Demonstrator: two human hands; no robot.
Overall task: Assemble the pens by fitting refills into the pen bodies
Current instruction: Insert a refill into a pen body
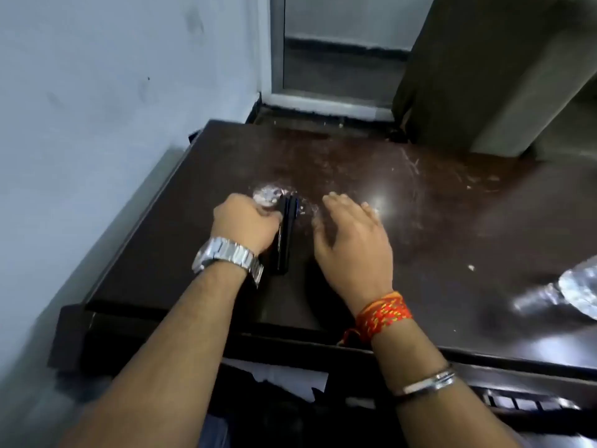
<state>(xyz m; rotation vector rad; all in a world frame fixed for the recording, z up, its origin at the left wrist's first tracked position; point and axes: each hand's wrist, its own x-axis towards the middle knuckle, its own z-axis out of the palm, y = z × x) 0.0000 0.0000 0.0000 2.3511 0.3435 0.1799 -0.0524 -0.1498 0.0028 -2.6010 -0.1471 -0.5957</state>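
A small bunch of dark pens (286, 234) with blue bands near their far ends lies on the dark brown table (452, 221), pointing away from me. My left hand (245, 221), with a metal watch on the wrist, is curled against the left side of the bunch and grips it; its fingertips are hidden. My right hand (352, 234) hovers just right of the pens, palm down, fingers spread, holding nothing. The frame is blurred, so I cannot make out separate refills.
A whitish smear or crumpled clear wrap (269, 194) sits just beyond my left hand. A shiny foil-like object (578, 292) lies at the table's right edge. A pale wall (97, 108) runs along the left, and a door frame and curtain (468, 76) stand behind the table.
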